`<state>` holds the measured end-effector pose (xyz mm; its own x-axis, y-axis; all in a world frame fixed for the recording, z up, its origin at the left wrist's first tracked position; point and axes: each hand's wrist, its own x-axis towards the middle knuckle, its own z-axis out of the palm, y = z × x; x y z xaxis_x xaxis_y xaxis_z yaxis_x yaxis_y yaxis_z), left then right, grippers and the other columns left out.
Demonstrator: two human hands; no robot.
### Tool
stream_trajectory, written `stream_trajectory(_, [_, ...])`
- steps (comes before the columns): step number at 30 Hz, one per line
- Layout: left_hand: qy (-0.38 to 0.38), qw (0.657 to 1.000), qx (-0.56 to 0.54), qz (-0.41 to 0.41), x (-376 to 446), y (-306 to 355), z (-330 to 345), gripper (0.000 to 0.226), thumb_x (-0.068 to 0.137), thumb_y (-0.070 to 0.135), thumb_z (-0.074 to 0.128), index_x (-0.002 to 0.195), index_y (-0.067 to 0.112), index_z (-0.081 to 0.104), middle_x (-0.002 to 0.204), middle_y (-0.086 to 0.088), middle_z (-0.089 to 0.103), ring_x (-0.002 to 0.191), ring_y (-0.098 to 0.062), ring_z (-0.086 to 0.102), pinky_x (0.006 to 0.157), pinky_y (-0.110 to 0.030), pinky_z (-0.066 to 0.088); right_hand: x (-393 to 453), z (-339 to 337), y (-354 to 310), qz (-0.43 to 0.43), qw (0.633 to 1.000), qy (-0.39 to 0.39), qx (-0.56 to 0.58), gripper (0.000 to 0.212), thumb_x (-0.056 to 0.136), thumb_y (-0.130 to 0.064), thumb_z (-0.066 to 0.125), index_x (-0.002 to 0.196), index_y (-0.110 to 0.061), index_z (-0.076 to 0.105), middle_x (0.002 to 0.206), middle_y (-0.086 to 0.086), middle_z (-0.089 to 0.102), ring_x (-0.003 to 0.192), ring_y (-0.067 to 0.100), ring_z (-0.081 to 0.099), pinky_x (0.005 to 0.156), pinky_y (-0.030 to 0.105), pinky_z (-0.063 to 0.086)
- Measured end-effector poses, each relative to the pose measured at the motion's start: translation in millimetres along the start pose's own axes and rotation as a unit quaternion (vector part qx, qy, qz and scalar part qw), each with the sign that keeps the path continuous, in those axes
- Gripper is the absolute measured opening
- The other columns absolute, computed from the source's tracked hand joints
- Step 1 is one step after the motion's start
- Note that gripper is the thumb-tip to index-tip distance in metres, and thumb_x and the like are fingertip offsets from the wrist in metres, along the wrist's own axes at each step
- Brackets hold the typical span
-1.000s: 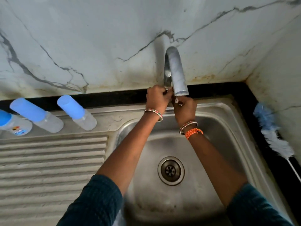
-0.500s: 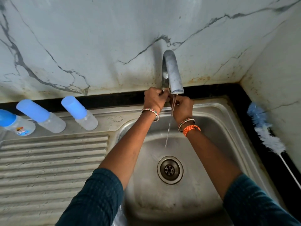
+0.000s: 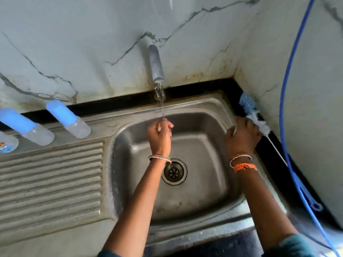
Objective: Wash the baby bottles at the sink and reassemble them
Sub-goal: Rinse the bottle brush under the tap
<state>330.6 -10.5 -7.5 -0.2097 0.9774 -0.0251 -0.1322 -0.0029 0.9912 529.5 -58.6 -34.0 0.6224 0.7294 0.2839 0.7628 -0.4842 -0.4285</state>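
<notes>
Three clear baby bottles with blue caps lie on the sink's left ledge: one point(image 3: 68, 119) nearest the basin, a second point(image 3: 26, 127) left of it, a third point(image 3: 5, 143) cut off by the frame edge. Water runs from the tap point(image 3: 156, 64) in a thin stream onto my left hand point(image 3: 160, 135), whose fingers are curled and hold nothing. At the basin's right rim, my right hand point(image 3: 243, 138) curls its fingers over the blue-and-white bottle brush point(image 3: 249, 106), which lies along the black counter edge.
The steel sink basin point(image 3: 204, 145) has a round drain point(image 3: 174, 172) in its middle. A ribbed drainboard point(image 3: 50, 175) spreads to the left. A blue hose point(image 3: 285, 89) hangs down the right wall. Marble walls close in the back and right.
Both hands have left the tap. The water now runs. My left hand dropped under the stream, and my right hand moved right to the brush.
</notes>
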Motion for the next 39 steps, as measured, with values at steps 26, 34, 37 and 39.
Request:
stream_trajectory(26, [-0.074,0.932,-0.230,-0.271,-1,-24,-33,0.018,0.096,0.015,0.052,0.113,0.015,0.055,0.104,-0.005,0.065,0.093,-0.017,0.063,0.091,-0.036,0.048,-27,12,-109,-0.088,0.807,-0.479,0.335,0.032,0.097,-0.036,0.050,0.078,-0.012,0.060,0.065,0.003,0.053,0.060,0.013,0.048,0.047,0.019,0.033])
stream_trajectory(34, [0.054,0.914,-0.296,-0.272,25,-10,-21,0.005,0.090,0.009,0.061,0.089,0.014,0.060,0.072,0.000,0.069,0.065,-0.011,0.066,0.056,-0.023,0.057,-5,45,-136,-0.116,0.858,-0.347,0.360,0.011,0.089,-0.011,0.063,0.080,-0.011,0.069,0.063,-0.009,0.060,0.054,-0.001,0.051,0.057,0.019,0.041])
stream_trajectory(37, [0.058,0.926,-0.259,-0.269,31,-12,-14,0.005,0.087,0.010,0.065,0.085,0.014,0.062,0.079,-0.003,0.065,0.074,-0.015,0.061,0.060,-0.025,0.056,2,54,-136,-0.072,0.862,-0.328,0.380,0.013,0.087,-0.009,0.066,0.094,-0.001,0.072,0.067,-0.008,0.063,0.050,-0.008,0.054,0.054,0.014,0.042])
stream_trajectory(39, [0.069,0.929,-0.251,-0.263,29,-17,-15,0.006,0.086,0.011,0.067,0.083,0.013,0.063,0.078,-0.005,0.062,0.073,-0.016,0.058,0.062,-0.025,0.055,2,60,-136,-0.067,0.867,-0.322,0.375,0.015,0.085,-0.010,0.069,0.095,0.000,0.072,0.069,-0.007,0.065,0.050,-0.009,0.055,0.054,0.011,0.043])
